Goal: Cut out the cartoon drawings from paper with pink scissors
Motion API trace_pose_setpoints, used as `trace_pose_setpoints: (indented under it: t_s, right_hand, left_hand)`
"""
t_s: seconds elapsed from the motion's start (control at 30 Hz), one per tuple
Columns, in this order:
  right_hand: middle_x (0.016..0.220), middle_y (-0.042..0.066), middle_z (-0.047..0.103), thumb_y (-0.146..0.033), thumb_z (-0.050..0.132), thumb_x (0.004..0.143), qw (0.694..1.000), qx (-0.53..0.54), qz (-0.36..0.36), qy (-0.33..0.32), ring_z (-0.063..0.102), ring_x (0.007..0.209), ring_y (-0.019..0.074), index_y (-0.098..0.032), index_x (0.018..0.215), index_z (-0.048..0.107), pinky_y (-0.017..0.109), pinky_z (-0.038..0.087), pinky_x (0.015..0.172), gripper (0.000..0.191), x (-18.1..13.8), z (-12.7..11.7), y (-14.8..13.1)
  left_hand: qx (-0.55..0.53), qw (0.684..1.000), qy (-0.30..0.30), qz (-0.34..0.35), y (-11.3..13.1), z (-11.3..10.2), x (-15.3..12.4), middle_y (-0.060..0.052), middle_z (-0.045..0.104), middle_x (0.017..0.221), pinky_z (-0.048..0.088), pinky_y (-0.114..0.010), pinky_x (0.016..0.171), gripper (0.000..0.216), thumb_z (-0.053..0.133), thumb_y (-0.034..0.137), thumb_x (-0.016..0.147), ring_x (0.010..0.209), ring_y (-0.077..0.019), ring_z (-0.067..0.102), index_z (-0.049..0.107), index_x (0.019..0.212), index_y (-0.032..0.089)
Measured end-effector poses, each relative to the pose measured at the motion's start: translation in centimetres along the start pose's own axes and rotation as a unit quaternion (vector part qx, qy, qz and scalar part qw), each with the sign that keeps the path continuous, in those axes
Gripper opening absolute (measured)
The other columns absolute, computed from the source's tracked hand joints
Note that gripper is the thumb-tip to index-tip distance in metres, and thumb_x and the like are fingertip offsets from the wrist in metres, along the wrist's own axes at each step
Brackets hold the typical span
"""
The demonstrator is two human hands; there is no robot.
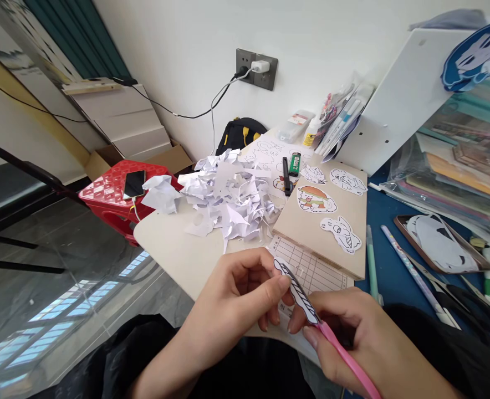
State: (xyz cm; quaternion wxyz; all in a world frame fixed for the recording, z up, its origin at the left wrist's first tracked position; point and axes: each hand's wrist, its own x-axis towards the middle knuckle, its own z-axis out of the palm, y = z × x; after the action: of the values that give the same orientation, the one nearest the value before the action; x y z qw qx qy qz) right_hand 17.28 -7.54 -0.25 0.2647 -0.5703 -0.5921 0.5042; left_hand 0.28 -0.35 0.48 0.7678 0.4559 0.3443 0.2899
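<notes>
My left hand (232, 296) pinches a small paper cutout (297, 291) with black line drawing, held near the table's front edge. My right hand (353, 338) is closed around pink-handled scissors (345, 357), whose blades are hidden behind the cutout. Just beyond the hands lies a lined sheet (311, 266) and a tan board (332, 213) carrying several cut-out cartoon figures. A heap of white paper scraps (228, 194) lies to the left on the beige table (174, 249).
A black marker (286, 174) and green lighter (295, 163) lie behind the board. Pens (411, 271) and a tray with a cutout (440, 244) sit on the blue mat at right. A red stool (112, 197) with a charging phone (134, 183) stands left.
</notes>
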Motion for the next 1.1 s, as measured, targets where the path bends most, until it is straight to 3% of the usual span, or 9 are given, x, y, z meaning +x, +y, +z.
trace_pose_setpoints:
  t_s: [0.27,0.57,0.9,1.1]
  right_hand:
    - [0.056,-0.007,0.038,-0.007,0.049,0.070,1.000,-0.005,-0.012,-0.013,0.036,0.051,0.0096,-0.018,0.062,0.051,0.018,0.032,0.044,0.014,0.15,-0.37,0.04]
    - [0.054,-0.006,0.051,-0.007,0.054,0.069,1.000,0.005,0.003,0.001,0.046,0.047,0.0100,-0.017,0.070,0.067,0.017,0.037,0.043,0.017,0.02,-0.10,0.07]
    - [0.055,-0.004,0.058,-0.010,0.059,0.071,0.999,0.012,0.034,-0.007,0.051,0.048,0.0117,-0.017,0.072,0.070,0.017,0.040,0.044,0.014,0.07,-0.32,-0.48]
    - [0.054,-0.005,0.052,-0.010,0.058,0.072,0.999,-0.004,0.041,-0.012,0.046,0.048,0.0107,-0.017,0.068,0.064,0.016,0.037,0.042,0.009,-0.17,-0.37,-0.60]
  left_hand:
    - [0.015,1.000,0.008,0.003,-0.40,0.13,-0.20,0.004,0.059,0.051,0.042,-0.014,0.045,0.022,0.069,0.032,0.082,0.044,-0.0069,0.050,0.058,0.071,0.015]
    - [-0.037,0.999,0.019,0.018,-0.26,-0.01,-0.25,0.006,0.057,0.051,0.042,-0.009,0.043,0.018,0.071,0.024,0.082,0.042,-0.0035,0.050,0.062,0.070,0.014]
    - [-0.044,0.999,0.012,-0.002,0.04,0.12,-0.17,0.005,0.059,0.051,0.042,-0.008,0.045,0.018,0.071,0.019,0.081,0.044,-0.0031,0.051,0.063,0.068,0.012]
    - [-0.034,0.999,0.020,-0.008,0.11,0.15,-0.23,0.005,0.059,0.052,0.042,-0.010,0.045,0.020,0.073,0.022,0.080,0.045,-0.0038,0.050,0.061,0.067,0.012]
